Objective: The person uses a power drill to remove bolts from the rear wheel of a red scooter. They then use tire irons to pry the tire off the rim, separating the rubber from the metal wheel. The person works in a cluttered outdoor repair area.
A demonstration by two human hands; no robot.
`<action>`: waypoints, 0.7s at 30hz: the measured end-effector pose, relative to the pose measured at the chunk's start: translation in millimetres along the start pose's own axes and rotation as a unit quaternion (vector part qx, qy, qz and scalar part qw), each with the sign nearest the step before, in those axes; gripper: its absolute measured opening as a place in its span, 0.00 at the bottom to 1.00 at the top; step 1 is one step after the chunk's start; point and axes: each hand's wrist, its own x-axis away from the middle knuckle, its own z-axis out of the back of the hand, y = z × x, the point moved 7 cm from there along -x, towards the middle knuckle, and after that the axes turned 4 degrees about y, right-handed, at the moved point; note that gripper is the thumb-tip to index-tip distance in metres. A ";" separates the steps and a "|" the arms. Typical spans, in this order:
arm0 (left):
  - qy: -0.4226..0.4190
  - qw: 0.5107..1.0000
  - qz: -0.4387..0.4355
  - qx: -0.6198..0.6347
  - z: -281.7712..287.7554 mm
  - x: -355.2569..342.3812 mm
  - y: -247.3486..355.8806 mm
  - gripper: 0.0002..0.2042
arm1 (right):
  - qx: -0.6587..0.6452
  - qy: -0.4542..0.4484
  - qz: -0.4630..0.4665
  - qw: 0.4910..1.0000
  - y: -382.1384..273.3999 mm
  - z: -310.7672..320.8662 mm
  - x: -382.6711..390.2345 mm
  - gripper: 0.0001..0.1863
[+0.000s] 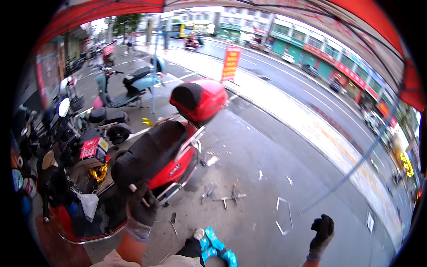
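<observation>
A red scooter [172,175] with a long black seat [153,149] stands at my left. My left hand [143,209], in a dark glove, is raised in front of the seat's near end. Two pale tips show apart on it, and I make out nothing held; the dark seat behind blurs its outline. On the right, my right hand [323,231] is held up over the pavement, also in a dark glove. Its fingers are curled in, with nothing visible in them. Hand tools with a T-shaped handle [232,197] lie on the ground between the two hands.
A red top box [202,100] sits on the scooter's rear. Left of the scooter are a carton [94,149] and more parked scooters. A bent metal frame [284,216] and bright blue wrapping [215,242] lie on the ground. A canopy pole [356,164] slants down at right.
</observation>
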 end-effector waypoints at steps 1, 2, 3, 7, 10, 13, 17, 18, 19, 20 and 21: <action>-0.027 0.994 0.064 0.084 -4.7 -14.4 -19.1 0.09 | -0.001 -0.009 0.022 1.000 1.5 -26.0 -18.6 0.16; -0.060 0.976 0.128 0.165 -20.7 -27.8 -40.1 0.09 | 0.039 0.011 0.035 0.999 5.2 -33.5 -33.2 0.16; 0.032 0.991 0.126 -0.018 -21.6 -47.9 -46.5 0.12 | 0.012 0.028 0.007 1.000 38.2 -26.3 -63.7 0.16; -0.086 0.987 0.131 0.040 -117.5 -129.1 -83.0 0.18 | -0.023 0.049 -0.086 0.995 62.6 -54.9 -104.9 0.19; 0.040 0.995 0.063 0.068 -136.1 -195.2 -95.6 0.21 | 0.021 0.074 -0.127 0.989 86.4 -86.1 -143.5 0.20; 0.058 0.976 0.073 0.198 -156.6 -243.1 -116.2 0.24 | -0.013 0.048 -0.112 0.992 123.4 -103.1 -201.4 0.20; 0.107 0.992 0.014 0.070 -144.0 -285.3 -156.3 0.19 | -0.023 0.011 -0.115 0.993 173.0 -181.9 -307.8 0.18; 0.168 0.986 0.006 0.015 -157.8 -287.7 -170.8 0.15 | -0.041 0.003 -0.114 0.993 194.3 -202.0 -339.8 0.17; 0.183 0.982 -0.025 0.029 -166.1 -300.7 -188.5 0.15 | -0.051 -0.015 -0.105 0.993 217.6 -225.7 -369.8 0.18; 0.121 0.990 -0.021 0.062 -189.6 -311.7 -209.3 0.13 | -0.074 -0.037 -0.105 0.991 239.2 -249.4 -405.2 0.18; 0.063 0.994 -0.013 0.085 -209.2 -318.4 -227.4 0.12 | -0.110 -0.043 -0.082 0.990 253.0 -282.1 -427.7 0.16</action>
